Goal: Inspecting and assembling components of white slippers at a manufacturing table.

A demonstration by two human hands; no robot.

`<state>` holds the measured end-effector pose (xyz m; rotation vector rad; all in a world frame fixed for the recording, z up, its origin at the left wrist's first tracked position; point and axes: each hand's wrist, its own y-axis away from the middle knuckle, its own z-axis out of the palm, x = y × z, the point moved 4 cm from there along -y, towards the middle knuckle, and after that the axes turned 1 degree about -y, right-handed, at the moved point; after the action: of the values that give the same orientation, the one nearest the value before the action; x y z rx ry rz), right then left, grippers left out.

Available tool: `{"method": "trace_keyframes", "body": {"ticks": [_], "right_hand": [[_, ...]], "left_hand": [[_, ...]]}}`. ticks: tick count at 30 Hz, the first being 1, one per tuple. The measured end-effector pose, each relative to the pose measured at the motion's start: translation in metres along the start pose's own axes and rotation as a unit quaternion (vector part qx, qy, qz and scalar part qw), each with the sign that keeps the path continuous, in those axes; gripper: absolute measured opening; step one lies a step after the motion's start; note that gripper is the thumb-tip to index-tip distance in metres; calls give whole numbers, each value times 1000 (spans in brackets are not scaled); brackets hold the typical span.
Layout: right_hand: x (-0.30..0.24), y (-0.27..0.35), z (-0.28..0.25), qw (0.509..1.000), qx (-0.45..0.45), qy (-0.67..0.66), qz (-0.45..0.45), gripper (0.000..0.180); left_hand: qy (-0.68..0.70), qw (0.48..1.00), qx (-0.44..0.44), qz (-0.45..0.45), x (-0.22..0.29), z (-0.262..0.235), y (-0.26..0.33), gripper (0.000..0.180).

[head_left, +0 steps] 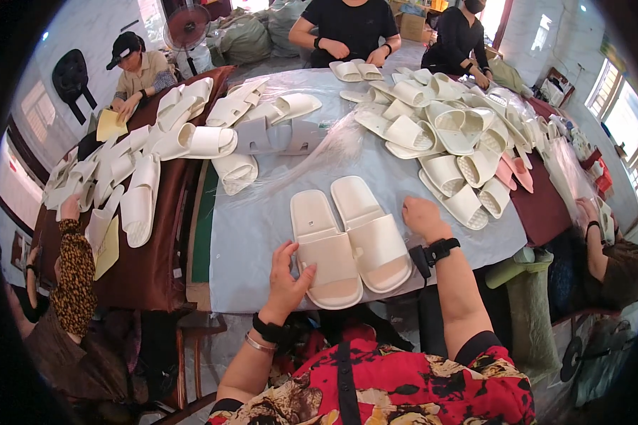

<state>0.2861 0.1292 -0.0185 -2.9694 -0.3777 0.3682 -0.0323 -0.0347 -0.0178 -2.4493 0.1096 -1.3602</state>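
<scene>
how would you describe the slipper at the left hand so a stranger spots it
Start at the near edge of the pale-covered table. There, the cream slipper has the left hand against its strap. Unlike the matching slipper on its right, it shows a small dark mark on its insole.

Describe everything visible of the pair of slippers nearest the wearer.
The pair of slippers is cream-white, open-toed and backless, each with one wide, smooth band; the material looks like plastic or foam. The left slipper bears a small mark on its insole. They lie side by side on the pale blue-grey table cover, toe ends nearest the camera. The left hand touches the left slipper's outer side, its thumb against the band.
</scene>
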Motion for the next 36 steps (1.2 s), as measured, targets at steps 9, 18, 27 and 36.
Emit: {"method": "trace_keyframes", "body": {"ticks": [9, 18, 27, 36], "right_hand": [[1, 43, -115, 939, 313, -126, 66, 13], [-138, 130, -79, 937, -16, -160, -310, 9], [-127, 151, -62, 940, -89, -148, -294, 13], [-163, 157, -77, 908, 34, -279, -309, 16]], "left_hand": [[30, 999, 22, 0, 18, -11, 2, 47], [426, 874, -191, -132, 63, 30, 13, 30], [315, 937, -86, -122, 31, -6, 6, 39], [459, 828, -230, -224, 68, 49, 30, 35]]}}
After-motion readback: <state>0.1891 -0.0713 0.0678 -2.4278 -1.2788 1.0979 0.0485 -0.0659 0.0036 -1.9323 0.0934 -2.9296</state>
